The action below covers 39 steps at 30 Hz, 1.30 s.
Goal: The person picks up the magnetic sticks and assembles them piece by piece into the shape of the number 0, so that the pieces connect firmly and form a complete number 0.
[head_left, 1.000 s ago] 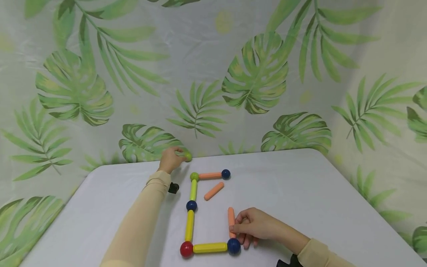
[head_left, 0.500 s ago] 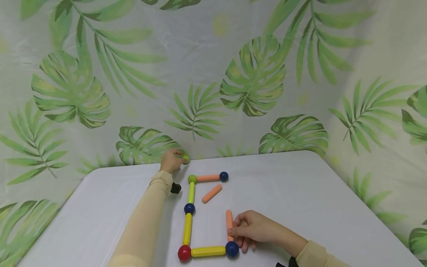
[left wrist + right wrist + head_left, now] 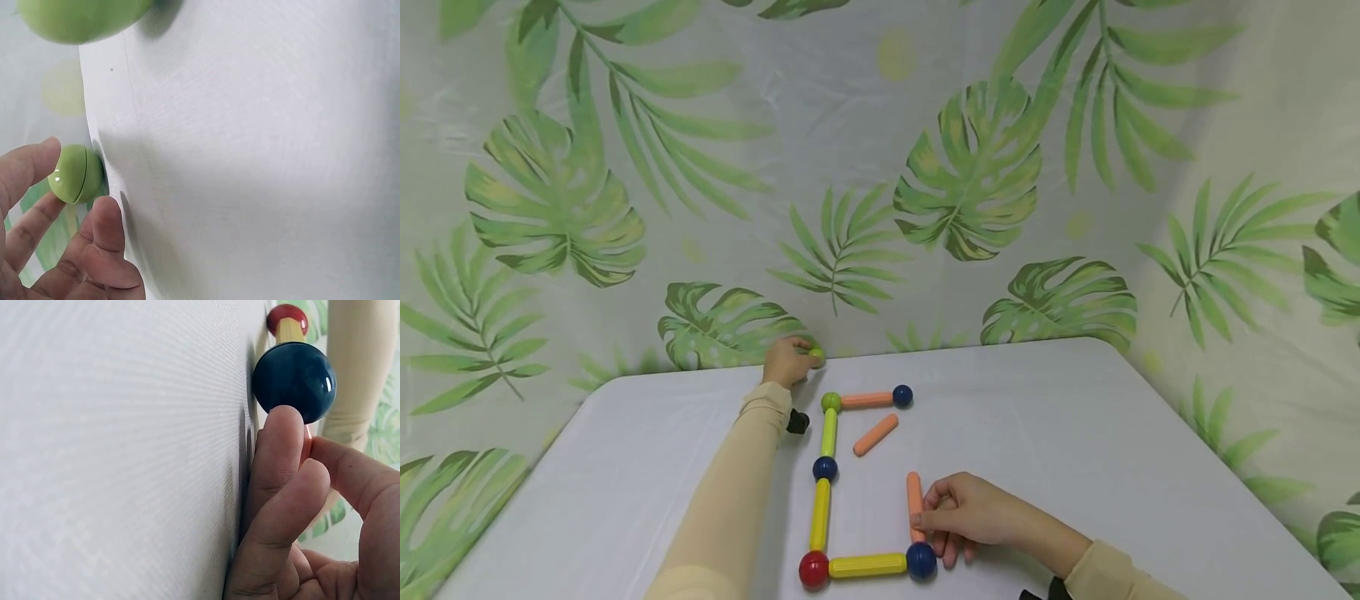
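Note:
At the far edge of the table my left hand [image 3: 786,362] holds a green ball [image 3: 76,174] with thumb and fingertips. Nearer me, my right hand [image 3: 973,515] pinches an orange stick [image 3: 914,496]. The stick's near end meets a dark blue ball [image 3: 921,561]. From that ball a yellow stick [image 3: 868,566] runs left to a red ball [image 3: 813,570]. A second yellow stick [image 3: 820,515], a blue ball [image 3: 824,468], a lime stick [image 3: 828,433] and a green ball [image 3: 831,402] lead away from there. Another orange stick [image 3: 867,400] joins it to a blue ball [image 3: 902,396].
A loose orange stick [image 3: 876,435] lies inside the outline of sticks and balls. All of it lies on a white-covered table [image 3: 1045,417], with a leaf-printed curtain [image 3: 850,167] behind. My left forearm [image 3: 718,500] reaches along the outline's left side.
The head view has shifted slightly, so everything appears a little lower and further left. Both hands keep their holds and stay in place against the table.

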Motion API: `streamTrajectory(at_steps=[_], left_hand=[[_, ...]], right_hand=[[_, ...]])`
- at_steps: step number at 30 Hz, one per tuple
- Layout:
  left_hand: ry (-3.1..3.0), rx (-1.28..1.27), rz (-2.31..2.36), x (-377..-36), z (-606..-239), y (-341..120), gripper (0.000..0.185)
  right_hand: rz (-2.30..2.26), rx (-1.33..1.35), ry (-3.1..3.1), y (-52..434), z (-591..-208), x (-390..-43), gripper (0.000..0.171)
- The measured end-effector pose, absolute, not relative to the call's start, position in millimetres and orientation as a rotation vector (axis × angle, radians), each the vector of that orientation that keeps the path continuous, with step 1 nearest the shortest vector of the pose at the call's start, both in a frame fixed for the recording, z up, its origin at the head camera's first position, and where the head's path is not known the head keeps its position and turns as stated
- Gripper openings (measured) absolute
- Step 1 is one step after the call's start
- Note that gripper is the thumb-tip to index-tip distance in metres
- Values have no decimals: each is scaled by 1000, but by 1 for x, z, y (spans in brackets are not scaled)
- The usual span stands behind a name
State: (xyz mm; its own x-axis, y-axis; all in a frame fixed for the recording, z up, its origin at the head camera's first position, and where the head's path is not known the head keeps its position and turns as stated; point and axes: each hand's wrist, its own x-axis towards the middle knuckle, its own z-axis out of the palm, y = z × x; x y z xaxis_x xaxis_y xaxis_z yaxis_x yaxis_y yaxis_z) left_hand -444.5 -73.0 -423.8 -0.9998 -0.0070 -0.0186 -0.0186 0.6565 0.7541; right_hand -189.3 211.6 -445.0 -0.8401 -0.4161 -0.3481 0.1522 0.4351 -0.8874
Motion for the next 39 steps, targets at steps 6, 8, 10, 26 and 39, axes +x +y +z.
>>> streamTrajectory(at_steps=[6, 8, 10, 26, 39], left_hand=[[2866, -17, 1288, -448, -427, -71, 44], [2868, -22, 1288, -449, -428, -70, 43], [2869, -23, 1286, -450, -429, -70, 41], [2866, -47, 1271, -448, -424, -65, 32], [2865, 39, 1260, -444, -422, -64, 27]], right_hand=[[-1436, -242, 2155, 212, -444, -188, 23], [-1440, -240, 2153, 212, -444, -188, 23], [-1437, -234, 2153, 212, -444, -188, 24], [-1408, -206, 2168, 211, -444, -189, 25], [-1407, -201, 2167, 211, -443, -188, 25]])
